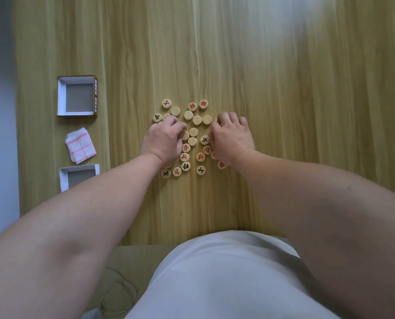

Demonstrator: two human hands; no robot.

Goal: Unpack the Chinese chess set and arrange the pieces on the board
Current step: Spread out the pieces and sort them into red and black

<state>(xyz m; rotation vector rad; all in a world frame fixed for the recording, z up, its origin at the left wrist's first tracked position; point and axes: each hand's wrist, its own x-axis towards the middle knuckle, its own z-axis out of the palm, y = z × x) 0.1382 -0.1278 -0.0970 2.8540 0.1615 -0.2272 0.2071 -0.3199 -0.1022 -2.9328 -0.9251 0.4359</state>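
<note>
Several round wooden chess pieces (193, 132) lie scattered on the wooden table (284, 100), some showing red or black characters, some blank side up. My left hand (163, 140) sits over the left part of the pile, its fingers curled onto a blank piece (184, 135). My right hand (231, 137) sits over the right part, fingers curled down on pieces that it hides. The folded paper board (80, 146) with red lines lies at the left, folded up.
An empty white box tray (76, 96) stands at the left of the table. A second empty box half (79, 176) lies nearer, partly under my left forearm. The table's left edge runs beside them. Bare wood lies beyond and right of the pile.
</note>
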